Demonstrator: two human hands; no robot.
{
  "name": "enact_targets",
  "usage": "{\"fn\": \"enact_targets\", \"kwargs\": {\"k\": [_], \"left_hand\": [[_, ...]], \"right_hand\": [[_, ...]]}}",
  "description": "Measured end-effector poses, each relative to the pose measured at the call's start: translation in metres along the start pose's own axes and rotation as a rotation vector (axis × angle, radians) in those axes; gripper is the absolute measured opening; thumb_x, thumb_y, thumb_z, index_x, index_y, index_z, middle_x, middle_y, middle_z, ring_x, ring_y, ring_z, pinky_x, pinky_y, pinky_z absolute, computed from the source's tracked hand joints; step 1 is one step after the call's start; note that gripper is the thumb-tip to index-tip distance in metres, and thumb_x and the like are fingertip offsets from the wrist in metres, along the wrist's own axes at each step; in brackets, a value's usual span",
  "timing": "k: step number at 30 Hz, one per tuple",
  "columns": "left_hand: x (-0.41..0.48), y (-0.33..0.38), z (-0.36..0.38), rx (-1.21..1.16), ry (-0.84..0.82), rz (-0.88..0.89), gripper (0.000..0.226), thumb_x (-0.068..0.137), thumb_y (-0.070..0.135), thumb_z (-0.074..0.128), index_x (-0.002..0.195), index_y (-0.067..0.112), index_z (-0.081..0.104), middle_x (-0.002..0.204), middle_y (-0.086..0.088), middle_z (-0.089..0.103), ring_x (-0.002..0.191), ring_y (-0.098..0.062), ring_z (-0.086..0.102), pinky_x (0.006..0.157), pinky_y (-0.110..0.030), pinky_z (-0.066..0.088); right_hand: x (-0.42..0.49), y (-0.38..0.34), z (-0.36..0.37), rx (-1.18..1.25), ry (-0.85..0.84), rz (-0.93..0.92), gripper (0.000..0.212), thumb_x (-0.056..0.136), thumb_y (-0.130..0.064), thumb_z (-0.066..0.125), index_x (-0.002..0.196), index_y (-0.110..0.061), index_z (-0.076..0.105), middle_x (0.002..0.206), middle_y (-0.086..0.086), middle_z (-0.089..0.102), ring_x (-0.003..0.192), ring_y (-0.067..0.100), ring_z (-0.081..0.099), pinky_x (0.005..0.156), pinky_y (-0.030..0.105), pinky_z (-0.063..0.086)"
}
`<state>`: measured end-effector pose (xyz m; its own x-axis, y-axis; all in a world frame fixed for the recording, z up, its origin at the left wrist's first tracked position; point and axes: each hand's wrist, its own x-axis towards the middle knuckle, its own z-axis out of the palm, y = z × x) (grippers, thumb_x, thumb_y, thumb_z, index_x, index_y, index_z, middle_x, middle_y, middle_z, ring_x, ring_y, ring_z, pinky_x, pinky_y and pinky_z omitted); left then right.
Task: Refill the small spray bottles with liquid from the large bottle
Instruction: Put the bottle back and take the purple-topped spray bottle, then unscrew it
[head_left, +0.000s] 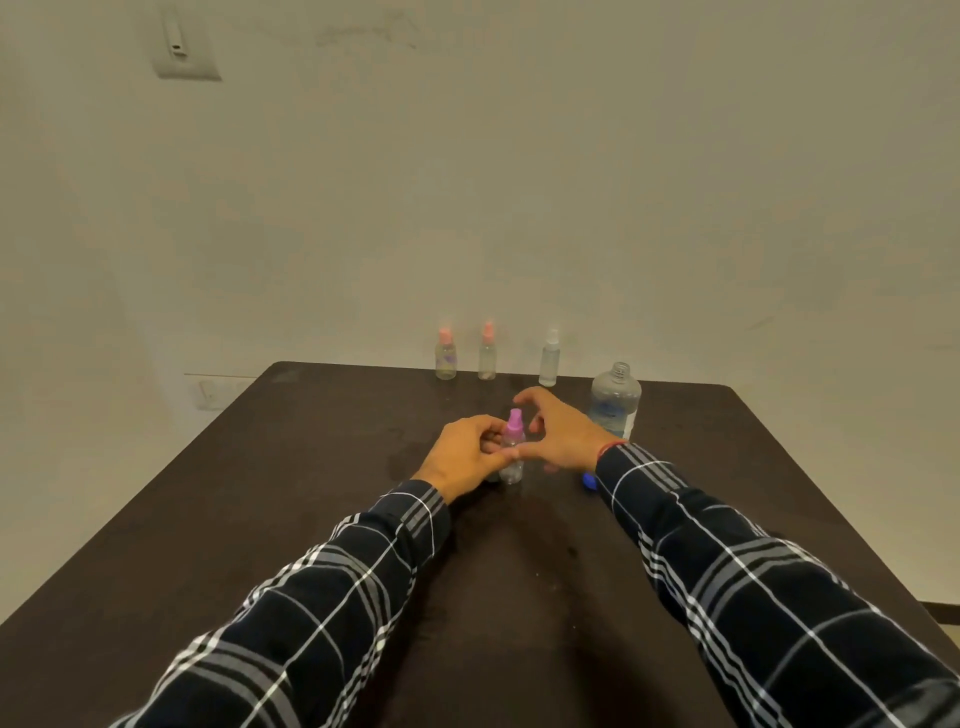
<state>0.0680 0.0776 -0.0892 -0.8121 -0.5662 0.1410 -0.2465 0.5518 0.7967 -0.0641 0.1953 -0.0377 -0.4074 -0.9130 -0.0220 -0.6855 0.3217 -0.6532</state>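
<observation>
Fingers (488, 427) of the left hand (462, 457) are curled in around the small spray bottle (513, 460), thumb pressed along its near side, so that hand has the clear body gripped from the left. The bottle stands upright on the dark table (311, 493), right in the middle between the two hands, and its purple spray top (515, 422) pokes up above the left fingertips.

Over to the right hand (563, 436): it's spread and arched, with nothing in it. The index finger curves up and over beyond the purple top with a clear gap around it, and the thumb reaches in low toward the bottle's body. Whether that thumb actually touches the bottle or the left thumb, I can't tell from here.

Just behind the right wrist stands the large bottle (617, 402), clear, upright, its neck uncapped. A blue cap (588, 481) lies on the table tucked against the right sleeve (727, 571), partly hidden by it.

Along the far edge of the table there's a row of three more small sprayers, all upright and well apart from the hands: two pink-topped bottles (445, 356) side by side on the left, and a white-topped bottle (549, 358) to their right, nearer the large bottle.
</observation>
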Motion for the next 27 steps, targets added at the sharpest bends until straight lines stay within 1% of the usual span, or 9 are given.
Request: {"fn": "enact_targets", "kwargs": {"k": [4, 7, 10, 12, 14, 17, 20, 24, 27], "left_hand": [[0.000, 0.000, -0.001, 0.048, 0.011, -0.002, 0.029, 0.090, 0.021, 0.073, 0.118, 0.020, 0.065, 0.098, 0.008, 0.067, 0.088, -0.004, 0.063, 0.075, -0.014, 0.047], [0.000, 0.000, -0.001, 0.016, 0.001, -0.008, 0.031, 0.089, 0.022, 0.075, 0.119, 0.020, 0.065, 0.098, 0.009, 0.069, 0.088, -0.002, 0.066, 0.072, -0.012, 0.049], [0.002, 0.000, -0.002, -0.008, -0.002, 0.003, 0.035, 0.087, 0.026, 0.078, 0.119, 0.018, 0.067, 0.100, 0.007, 0.071, 0.090, -0.005, 0.069, 0.078, -0.015, 0.055], [0.001, 0.000, -0.002, -0.003, -0.005, 0.011, 0.036, 0.086, 0.028, 0.078, 0.119, 0.019, 0.066, 0.101, 0.006, 0.071, 0.090, -0.005, 0.068, 0.078, -0.014, 0.054], [0.000, 0.000, -0.002, 0.009, 0.000, 0.014, 0.033, 0.088, 0.025, 0.077, 0.119, 0.018, 0.066, 0.100, 0.006, 0.070, 0.086, -0.004, 0.067, 0.074, -0.011, 0.053], [0.000, 0.000, -0.003, 0.037, 0.011, 0.019, 0.030, 0.090, 0.021, 0.075, 0.118, 0.018, 0.066, 0.097, 0.008, 0.069, 0.085, -0.002, 0.065, 0.070, -0.009, 0.050], [0.000, 0.000, -0.003, 0.027, 0.003, 0.008, 0.031, 0.089, 0.022, 0.076, 0.118, 0.019, 0.066, 0.099, 0.008, 0.070, 0.088, -0.003, 0.067, 0.071, -0.009, 0.050], [0.002, -0.001, -0.002, -0.017, -0.006, -0.011, 0.034, 0.086, 0.022, 0.079, 0.118, 0.018, 0.067, 0.100, 0.005, 0.072, 0.091, -0.006, 0.070, 0.076, -0.012, 0.053], [0.002, -0.002, -0.002, 0.003, -0.004, -0.002, 0.034, 0.088, 0.022, 0.076, 0.120, 0.019, 0.065, 0.103, 0.004, 0.071, 0.092, -0.007, 0.069, 0.075, -0.012, 0.052]], "right_hand": [[0.002, -0.007, 0.010, 0.051, 0.209, 0.174, 0.051, 0.075, -0.055, 0.078, 0.101, -0.017, 0.057, 0.092, 0.002, 0.063, 0.079, 0.020, 0.067, 0.070, 0.039, 0.062], [0.007, -0.004, 0.015, -0.057, 0.214, 0.138, 0.030, 0.081, -0.046, 0.076, 0.086, -0.020, 0.062, 0.083, -0.001, 0.066, 0.077, 0.019, 0.065, 0.079, 0.044, 0.060], [0.004, -0.003, 0.005, -0.036, 0.109, 0.022, 0.022, 0.090, -0.023, 0.069, 0.111, -0.020, 0.064, 0.097, -0.003, 0.061, 0.091, 0.018, 0.061, 0.084, 0.038, 0.058], [0.001, -0.001, -0.001, -0.020, -0.018, -0.015, 0.049, 0.088, -0.021, 0.071, 0.133, -0.024, 0.051, 0.114, 0.001, 0.056, 0.101, 0.019, 0.058, 0.081, 0.034, 0.055], [0.000, 0.002, 0.001, 0.025, 0.002, 0.046, 0.067, 0.080, -0.037, 0.079, 0.136, -0.022, 0.043, 0.116, 0.002, 0.054, 0.102, 0.019, 0.058, 0.080, 0.033, 0.054], [0.004, -0.001, 0.011, 0.025, 0.186, 0.116, 0.049, 0.076, -0.052, 0.078, 0.104, -0.018, 0.058, 0.099, 0.003, 0.062, 0.089, 0.019, 0.062, 0.080, 0.037, 0.055], [0.007, -0.004, 0.016, -0.042, 0.210, 0.079, 0.030, 0.082, -0.045, 0.074, 0.088, -0.019, 0.063, 0.088, 0.002, 0.066, 0.083, 0.017, 0.061, 0.078, 0.034, 0.052], [0.007, -0.001, 0.001, -0.038, 0.076, -0.036, 0.025, 0.090, -0.026, 0.070, 0.113, -0.018, 0.064, 0.099, -0.001, 0.062, 0.089, 0.016, 0.058, 0.067, 0.021, 0.045], [0.006, 0.001, -0.005, 0.037, -0.085, -0.008, 0.061, 0.083, -0.033, 0.077, 0.134, -0.023, 0.044, 0.113, 0.002, 0.055, 0.094, 0.019, 0.060, 0.061, 0.021, 0.047]]}}
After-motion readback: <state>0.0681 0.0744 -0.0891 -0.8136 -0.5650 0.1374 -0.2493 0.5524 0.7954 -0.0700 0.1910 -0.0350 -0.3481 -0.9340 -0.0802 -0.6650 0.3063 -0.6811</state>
